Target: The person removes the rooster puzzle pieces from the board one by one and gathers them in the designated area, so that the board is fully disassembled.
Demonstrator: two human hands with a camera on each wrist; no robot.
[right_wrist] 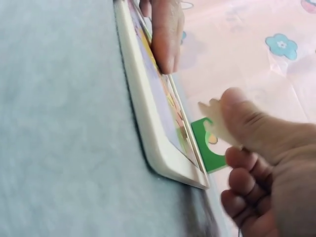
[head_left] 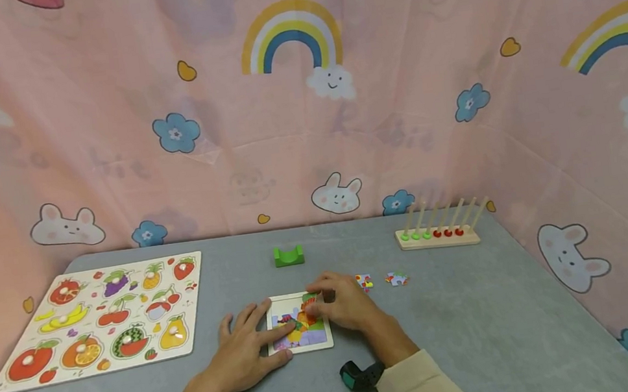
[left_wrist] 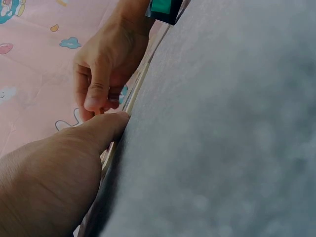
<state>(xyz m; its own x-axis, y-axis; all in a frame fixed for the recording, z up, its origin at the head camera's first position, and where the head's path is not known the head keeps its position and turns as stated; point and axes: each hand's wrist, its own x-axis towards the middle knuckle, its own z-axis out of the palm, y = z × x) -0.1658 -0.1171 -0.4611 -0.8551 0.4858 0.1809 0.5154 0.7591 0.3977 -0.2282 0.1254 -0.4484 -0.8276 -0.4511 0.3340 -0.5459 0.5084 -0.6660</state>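
A small wooden jigsaw tray [head_left: 316, 347] with a pale frame lies on the table, partly filled with a colourful picture. My left hand [head_left: 244, 356] rests at its left side, index finger reaching over the picture and thumb against the near edge. My right hand [head_left: 346, 302] is above the tray's right part. Between its thumb and index finger it pinches a puzzle piece [right_wrist: 216, 117], tilted up and apart from the tray in the right wrist view. The upper left of the tray shows bare wood. My fingers hide part of the picture.
Two loose puzzle pieces, one nearer [head_left: 364, 282] and one farther right [head_left: 397, 279], lie right of the tray. Behind it stands a green block [head_left: 289, 256]. A fruit peg board [head_left: 146, 264] lies left; a wooden rack with rods and beads [head_left: 438, 241] stands back right.
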